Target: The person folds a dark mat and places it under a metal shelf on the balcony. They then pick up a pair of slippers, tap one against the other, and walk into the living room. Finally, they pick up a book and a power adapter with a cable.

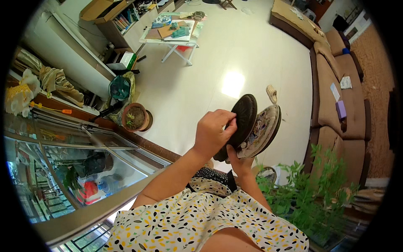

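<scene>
Before my body is a pair of slippers, held up on edge. One turns its dark oval sole (245, 118) towards my left hand. The other, beside it on the right, shows a pale, soiled patterned side (259, 134) and a dark sole rim. My right hand (241, 160) grips the pair from below, its thumb at the lower edge and the other fingers mostly hidden. My left hand (215, 129) has thumb and fingertips drawn together against the near sole. Whether anything is pinched between them cannot be made out.
A potted plant (134, 117) stands at left beside the sliding glass door (104, 157). Leafy green plants (302, 192) rise close on my right. A beige clog (271, 94) lies on the pale floor. Farther off are a cluttered folding table (148, 40) and a brown sofa (349, 116).
</scene>
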`<state>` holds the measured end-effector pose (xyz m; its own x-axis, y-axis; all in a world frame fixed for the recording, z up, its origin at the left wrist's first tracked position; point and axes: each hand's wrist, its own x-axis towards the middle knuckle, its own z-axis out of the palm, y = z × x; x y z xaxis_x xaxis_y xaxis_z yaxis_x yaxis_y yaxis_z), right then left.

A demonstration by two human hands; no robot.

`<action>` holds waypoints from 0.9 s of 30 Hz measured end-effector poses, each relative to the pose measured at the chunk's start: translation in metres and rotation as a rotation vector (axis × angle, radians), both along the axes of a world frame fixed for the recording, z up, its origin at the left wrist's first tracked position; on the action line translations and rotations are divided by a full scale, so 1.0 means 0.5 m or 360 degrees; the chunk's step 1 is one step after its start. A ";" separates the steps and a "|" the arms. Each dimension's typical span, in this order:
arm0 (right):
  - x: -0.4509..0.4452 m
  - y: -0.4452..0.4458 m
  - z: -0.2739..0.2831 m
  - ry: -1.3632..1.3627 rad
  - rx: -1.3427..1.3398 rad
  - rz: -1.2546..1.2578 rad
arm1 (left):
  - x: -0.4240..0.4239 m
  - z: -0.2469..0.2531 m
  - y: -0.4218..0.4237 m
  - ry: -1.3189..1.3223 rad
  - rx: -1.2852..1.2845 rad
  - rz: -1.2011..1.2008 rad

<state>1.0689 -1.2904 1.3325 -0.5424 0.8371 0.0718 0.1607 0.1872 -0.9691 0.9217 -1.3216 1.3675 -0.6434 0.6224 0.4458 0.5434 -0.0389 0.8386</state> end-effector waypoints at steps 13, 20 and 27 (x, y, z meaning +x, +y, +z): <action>-0.176 0.265 -0.081 -0.0179 0.0042 -0.0300 | -0.197 -0.087 0.304 -0.0009 0.0091 -0.0209; -0.322 0.480 -0.062 -0.0168 0.0183 -0.0331 | -0.362 -0.047 0.528 0.0067 0.0126 -0.0333; -0.431 0.756 -0.040 0.0154 -0.0010 -0.0240 | -0.473 -0.049 0.811 -0.0222 0.0171 -0.0405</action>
